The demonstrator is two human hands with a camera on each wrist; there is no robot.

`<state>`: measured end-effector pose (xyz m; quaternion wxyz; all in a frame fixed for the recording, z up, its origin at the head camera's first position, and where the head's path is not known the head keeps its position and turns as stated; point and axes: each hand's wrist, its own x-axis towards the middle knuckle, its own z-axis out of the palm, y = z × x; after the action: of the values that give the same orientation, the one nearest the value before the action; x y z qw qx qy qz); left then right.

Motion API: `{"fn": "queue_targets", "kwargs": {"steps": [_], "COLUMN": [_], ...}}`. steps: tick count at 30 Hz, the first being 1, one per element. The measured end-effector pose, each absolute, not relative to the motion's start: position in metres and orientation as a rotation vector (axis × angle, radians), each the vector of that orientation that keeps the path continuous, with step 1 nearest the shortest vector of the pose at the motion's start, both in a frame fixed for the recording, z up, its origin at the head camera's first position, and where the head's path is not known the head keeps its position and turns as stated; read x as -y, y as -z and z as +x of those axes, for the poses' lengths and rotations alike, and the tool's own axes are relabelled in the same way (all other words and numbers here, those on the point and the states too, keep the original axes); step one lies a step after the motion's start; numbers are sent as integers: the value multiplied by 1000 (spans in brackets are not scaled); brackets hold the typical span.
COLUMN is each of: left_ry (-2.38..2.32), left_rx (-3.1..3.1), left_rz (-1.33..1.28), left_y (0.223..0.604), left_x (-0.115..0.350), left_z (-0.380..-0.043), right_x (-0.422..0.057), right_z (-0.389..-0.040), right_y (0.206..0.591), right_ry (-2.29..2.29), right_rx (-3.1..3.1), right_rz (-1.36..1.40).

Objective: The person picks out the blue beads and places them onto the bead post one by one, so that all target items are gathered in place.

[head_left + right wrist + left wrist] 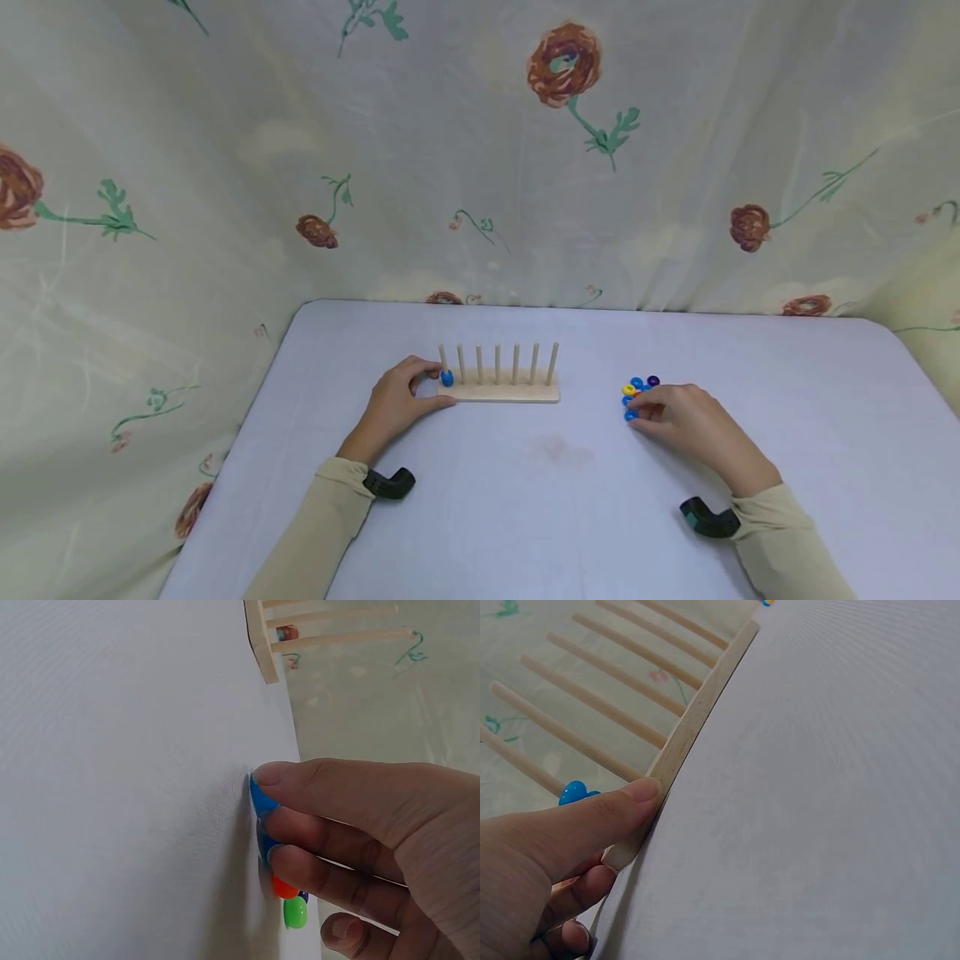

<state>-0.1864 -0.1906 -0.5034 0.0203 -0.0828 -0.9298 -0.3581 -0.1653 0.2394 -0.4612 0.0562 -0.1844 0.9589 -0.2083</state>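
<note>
A wooden peg stand (498, 388) with a row of upright pegs sits mid-table. Its left end is gripped by my left hand (397, 400), the thumb lying on the front edge of the base in the left wrist view. Blue beads (447, 378) sit low on the leftmost peg. To the right, my right hand (686, 421) reaches over a small cluster of beads. Thumb and fingertips pinch a blue bead (262, 796) at the table surface. A red bead (284, 887) and a green bead (295, 912) lie beyond the fingers. A yellow bead (628, 389) shows at the cluster's left side.
A white cloth covers the table (525, 517). Behind it hangs a flowered curtain (465, 150). A dark purple bead (653, 381) lies at the back of the cluster. Each wrist wears a black camera mount (390, 483).
</note>
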Motion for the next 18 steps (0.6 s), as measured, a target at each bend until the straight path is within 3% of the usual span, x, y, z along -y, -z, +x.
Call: {"fn": "queue_targets", "kwargs": {"steps": [18], "left_ry": [1091], "left_rx": [2873], "left_rz": [-248], "left_y": [503], "left_x": [190], "left_z": [-185], "right_x": [-237], "right_z": [-165], "right_y": [461], "right_ry": [599], "right_rx": [-2956], "right_rz": [-601]}}
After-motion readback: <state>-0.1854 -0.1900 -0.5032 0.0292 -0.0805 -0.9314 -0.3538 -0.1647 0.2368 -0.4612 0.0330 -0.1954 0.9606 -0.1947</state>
